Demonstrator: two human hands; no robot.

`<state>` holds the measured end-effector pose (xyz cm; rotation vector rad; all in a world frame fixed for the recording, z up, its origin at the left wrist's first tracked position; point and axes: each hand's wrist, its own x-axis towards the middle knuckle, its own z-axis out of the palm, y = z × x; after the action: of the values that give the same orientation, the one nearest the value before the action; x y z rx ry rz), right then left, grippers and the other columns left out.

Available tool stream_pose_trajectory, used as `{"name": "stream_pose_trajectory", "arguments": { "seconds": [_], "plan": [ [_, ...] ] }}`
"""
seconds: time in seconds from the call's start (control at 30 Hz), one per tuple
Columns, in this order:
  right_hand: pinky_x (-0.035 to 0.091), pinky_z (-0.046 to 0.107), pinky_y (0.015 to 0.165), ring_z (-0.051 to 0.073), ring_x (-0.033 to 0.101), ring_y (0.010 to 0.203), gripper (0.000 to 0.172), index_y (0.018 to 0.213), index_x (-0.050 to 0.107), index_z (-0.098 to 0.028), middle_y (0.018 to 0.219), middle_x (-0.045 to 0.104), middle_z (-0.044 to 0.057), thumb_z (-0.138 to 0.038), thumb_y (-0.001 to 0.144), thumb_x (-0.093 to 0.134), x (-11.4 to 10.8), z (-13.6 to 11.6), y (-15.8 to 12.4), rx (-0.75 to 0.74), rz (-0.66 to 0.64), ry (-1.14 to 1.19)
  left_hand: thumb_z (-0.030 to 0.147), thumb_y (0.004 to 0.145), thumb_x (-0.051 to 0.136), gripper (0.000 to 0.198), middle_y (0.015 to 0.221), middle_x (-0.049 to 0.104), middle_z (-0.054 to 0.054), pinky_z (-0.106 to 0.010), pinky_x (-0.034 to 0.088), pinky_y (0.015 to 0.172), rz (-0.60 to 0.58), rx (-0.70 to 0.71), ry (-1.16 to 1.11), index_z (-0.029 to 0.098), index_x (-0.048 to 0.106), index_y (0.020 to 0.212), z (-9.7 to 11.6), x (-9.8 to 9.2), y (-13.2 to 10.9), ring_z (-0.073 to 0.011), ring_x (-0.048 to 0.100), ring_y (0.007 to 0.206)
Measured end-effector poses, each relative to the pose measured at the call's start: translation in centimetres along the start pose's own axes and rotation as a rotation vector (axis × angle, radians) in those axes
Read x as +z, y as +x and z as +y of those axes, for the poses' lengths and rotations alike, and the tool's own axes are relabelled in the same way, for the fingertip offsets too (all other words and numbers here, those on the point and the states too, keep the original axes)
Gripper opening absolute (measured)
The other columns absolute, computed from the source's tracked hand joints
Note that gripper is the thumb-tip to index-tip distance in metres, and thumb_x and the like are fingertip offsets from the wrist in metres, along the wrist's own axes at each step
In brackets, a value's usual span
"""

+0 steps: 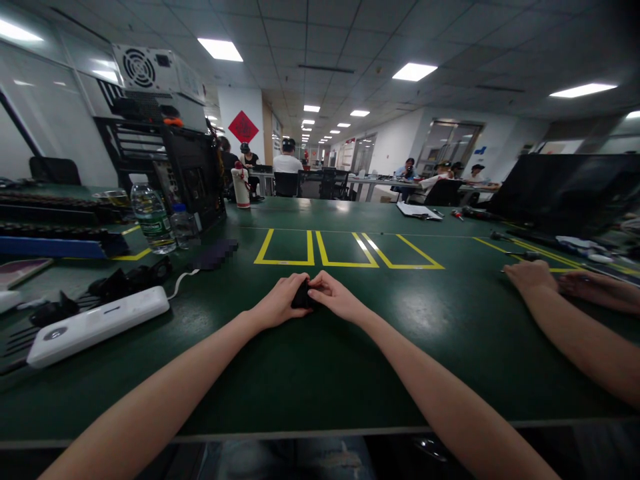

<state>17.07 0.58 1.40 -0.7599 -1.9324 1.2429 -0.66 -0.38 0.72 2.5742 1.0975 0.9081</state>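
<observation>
Both of my hands rest on the green table (350, 347), meeting just in front of the yellow taped boxes (345, 250). My left hand (280, 303) and my right hand (336, 297) are curled around a small black object (302, 295), gripping it from either side. Most of that object is hidden by my fingers, and I cannot make out what it is.
A white power strip (95, 325) and black cables lie at the left, with water bottles (153, 219) and a black computer case (185, 167) behind. Another person's forearms (565, 313) rest at the right. A dark monitor (565, 190) and tools stand beyond; people sit at far tables.
</observation>
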Motion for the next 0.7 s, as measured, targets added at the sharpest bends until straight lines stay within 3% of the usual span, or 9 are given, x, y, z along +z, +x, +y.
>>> {"name": "stream_pose_trajectory", "arguments": {
  "seconds": [0.2, 0.47, 0.7],
  "plan": [
    [0.041, 0.038, 0.085, 0.017, 0.050, 0.096, 0.028, 0.099, 0.046, -0.019, 0.101, 0.050, 0.005, -0.031, 0.075, 0.052, -0.17, 0.79, 0.33, 0.088, 0.020, -0.026, 0.028, 0.065, 0.064, 0.059, 0.110, 0.046, -0.007, -0.040, 0.037, 0.086, -0.016, 0.000, 0.001, 0.022, 0.033, 0.115, -0.31, 0.14, 0.01, -0.0234, 0.047, 0.098],
    [0.042, 0.037, 0.084, 0.016, 0.050, 0.097, 0.034, 0.094, 0.043, -0.020, 0.098, 0.051, 0.002, -0.025, 0.067, 0.062, -0.47, 0.49, -0.07, 0.040, -0.096, 0.038, 0.027, 0.066, 0.063, 0.056, 0.108, 0.047, -0.007, -0.040, 0.036, 0.086, -0.011, 0.015, 0.019, 0.021, 0.034, 0.113, -0.33, 0.22, 0.07, -0.0237, 0.047, 0.099],
    [0.041, 0.038, 0.085, 0.016, 0.051, 0.095, 0.020, 0.090, 0.044, -0.020, 0.096, 0.050, 0.002, -0.031, 0.075, 0.052, -0.25, 0.11, -0.14, 0.029, -0.042, 0.016, 0.028, 0.064, 0.065, 0.058, 0.107, 0.048, -0.007, -0.039, 0.036, 0.086, 0.007, 0.026, 0.005, 0.021, 0.034, 0.113, -0.25, 0.19, 0.05, -0.0227, 0.047, 0.097]
  ]
}}
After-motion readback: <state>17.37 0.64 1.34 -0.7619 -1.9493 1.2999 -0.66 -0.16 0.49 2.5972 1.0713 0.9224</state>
